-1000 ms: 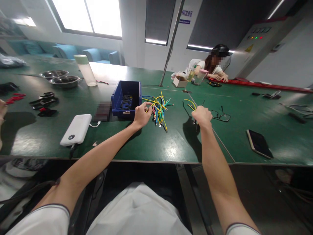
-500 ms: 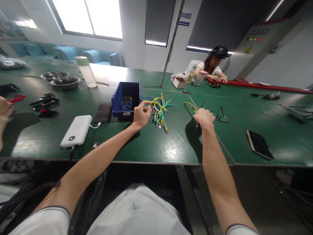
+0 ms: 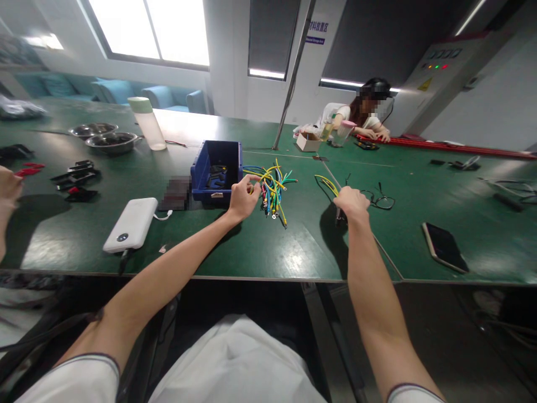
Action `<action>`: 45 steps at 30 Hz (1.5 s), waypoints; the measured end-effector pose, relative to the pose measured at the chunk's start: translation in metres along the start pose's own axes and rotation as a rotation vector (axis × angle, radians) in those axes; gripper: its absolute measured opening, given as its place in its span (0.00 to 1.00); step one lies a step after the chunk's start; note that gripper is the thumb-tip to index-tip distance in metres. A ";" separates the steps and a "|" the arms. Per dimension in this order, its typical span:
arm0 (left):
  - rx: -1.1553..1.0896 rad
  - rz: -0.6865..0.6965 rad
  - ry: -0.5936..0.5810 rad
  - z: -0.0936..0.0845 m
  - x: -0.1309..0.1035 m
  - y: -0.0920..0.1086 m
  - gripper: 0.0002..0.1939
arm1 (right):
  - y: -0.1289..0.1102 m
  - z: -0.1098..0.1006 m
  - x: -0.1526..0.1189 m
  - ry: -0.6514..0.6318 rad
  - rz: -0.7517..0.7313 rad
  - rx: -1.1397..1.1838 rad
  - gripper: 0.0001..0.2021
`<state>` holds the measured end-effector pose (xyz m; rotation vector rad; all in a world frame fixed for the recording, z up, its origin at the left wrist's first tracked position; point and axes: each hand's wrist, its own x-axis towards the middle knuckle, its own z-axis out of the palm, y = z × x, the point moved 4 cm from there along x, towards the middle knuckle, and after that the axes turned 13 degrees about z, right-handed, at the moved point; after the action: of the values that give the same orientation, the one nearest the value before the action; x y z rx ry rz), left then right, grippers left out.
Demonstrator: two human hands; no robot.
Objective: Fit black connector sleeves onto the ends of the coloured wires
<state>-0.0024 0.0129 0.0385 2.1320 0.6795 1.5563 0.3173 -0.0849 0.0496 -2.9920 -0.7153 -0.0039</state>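
- While both forearms are stretching out over the green table [image 3: 293, 252], the left hand [image 3: 242, 197] is resting at the near left edge of a bundle of coloured wires [image 3: 272, 189]; its thumb and forefinger are pinching together on a yellow strand at the top of the bundle; the rest of the bundle is lying loose on the table, its metal-tipped ends pointing toward the person.
- The right hand [image 3: 351, 202] is sitting well apart from the bundle, to its right, fingers curled shut around a few yellow-green wires [image 3: 326, 182] that are arching up and away from the fist; a dark tool tip is poking out below the fist, though what it is cannot be told.
- A blue plastic bin [image 3: 218, 168] is standing just beside the bundle on its left, with small black parts lying inside it.
- A white power bank [image 3: 131, 224] is lying near the table's front edge, left of the left forearm, with a cable running from it.
- A pair of spectacles [image 3: 380, 200] is lying just right of the right hand; a smartphone [image 3: 443, 247] is lying farther right, face up.
- Two steel bowls [image 3: 107, 137] and a pale bottle [image 3: 146, 122] are standing at the far left of the table.
- Another person [image 3: 363, 115] is sitting at the far side, leaning over the table.
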 end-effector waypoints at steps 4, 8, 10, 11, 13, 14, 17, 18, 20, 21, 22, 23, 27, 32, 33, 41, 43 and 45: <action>-0.001 -0.003 -0.004 0.000 0.000 0.003 0.07 | 0.000 0.000 0.000 -0.001 -0.005 -0.014 0.17; -0.009 -0.008 -0.003 -0.001 0.000 0.006 0.07 | -0.001 0.001 0.001 -0.002 -0.004 -0.026 0.18; -0.013 -0.012 -0.003 -0.001 0.000 0.006 0.07 | -0.001 0.001 0.001 -0.005 -0.002 -0.027 0.18; -0.014 -0.013 -0.004 -0.001 0.000 0.006 0.07 | -0.001 0.002 0.001 -0.005 -0.002 -0.027 0.18; -0.012 -0.013 -0.005 -0.001 0.000 0.006 0.08 | -0.001 0.002 0.001 0.001 -0.003 -0.022 0.18; -0.009 -0.012 -0.007 0.000 0.000 0.005 0.08 | -0.001 0.002 0.001 0.005 -0.004 -0.018 0.18; 0.002 -0.004 -0.019 0.001 -0.001 0.003 0.08 | 0.000 0.003 0.001 0.012 -0.009 -0.011 0.17; 0.006 -0.002 -0.025 0.001 -0.001 0.002 0.08 | 0.000 0.004 0.002 0.012 -0.009 -0.009 0.17; 0.010 -0.001 -0.039 0.003 -0.002 0.002 0.08 | 0.000 0.005 0.002 0.014 -0.007 -0.002 0.18; 0.012 -0.001 -0.045 0.003 -0.002 0.001 0.08 | 0.000 0.005 0.002 0.016 -0.006 0.005 0.19; 0.013 -0.002 -0.051 0.004 -0.003 0.001 0.09 | 0.000 0.005 0.002 0.021 -0.003 0.014 0.20; 0.015 -0.001 -0.057 0.005 -0.003 0.001 0.09 | -0.001 0.004 0.001 0.030 0.001 0.025 0.22; 0.027 0.004 -0.070 0.006 -0.005 0.001 0.09 | -0.008 0.001 -0.004 0.100 -0.014 0.079 0.24; 0.054 0.016 -0.071 0.006 -0.006 0.002 0.10 | -0.041 0.004 -0.023 0.099 -0.320 0.235 0.18; 0.061 0.023 -0.079 0.006 -0.006 0.002 0.10 | -0.049 0.007 -0.029 0.062 -0.413 0.291 0.17; 0.148 0.106 -0.157 0.010 -0.011 0.006 0.11 | -0.089 0.035 -0.080 -0.627 -0.761 0.913 0.25; 0.163 0.124 -0.172 0.011 -0.012 0.008 0.10 | -0.090 0.036 -0.087 -0.760 -0.712 0.992 0.25; 0.179 0.144 -0.184 0.011 -0.012 0.011 0.10 | -0.089 0.036 -0.090 -0.874 -0.648 1.026 0.25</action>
<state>0.0067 -0.0037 0.0322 2.4688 0.6353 1.3908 0.1964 -0.0442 0.0175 -1.6039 -1.1980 1.2336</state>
